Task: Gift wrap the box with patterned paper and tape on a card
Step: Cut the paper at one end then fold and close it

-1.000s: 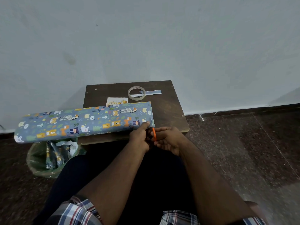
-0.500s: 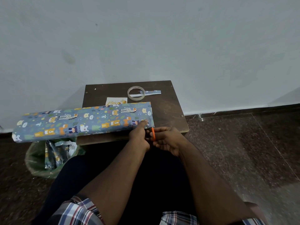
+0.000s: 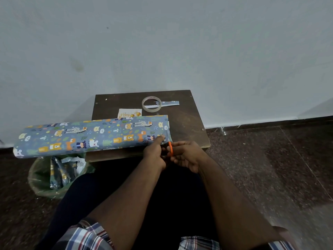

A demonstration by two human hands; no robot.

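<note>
A long box wrapped in blue animal-patterned paper (image 3: 90, 136) lies across the small dark table (image 3: 187, 123) and overhangs its left side. My left hand (image 3: 155, 152) pinches the paper at the box's near right corner. Beside it, my right hand (image 3: 185, 156) grips orange-handled scissors (image 3: 170, 148), whose blades point at the paper's right edge. A white greeting card (image 3: 128, 113) peeks out behind the box. Farther back on the table, a clear tape roll (image 3: 151, 104) lies over a cut strip of paper (image 3: 171, 103).
A green bin bag (image 3: 54, 177) holding paper scraps sits on the floor at the left, under the box's overhanging end. A pale wall rises right behind the table. Dark stone floor stretches to the right.
The box's left end has shifted slightly. My left fingers have slid a little farther onto the paper at the right corner; the scissors stay at the edge.
</note>
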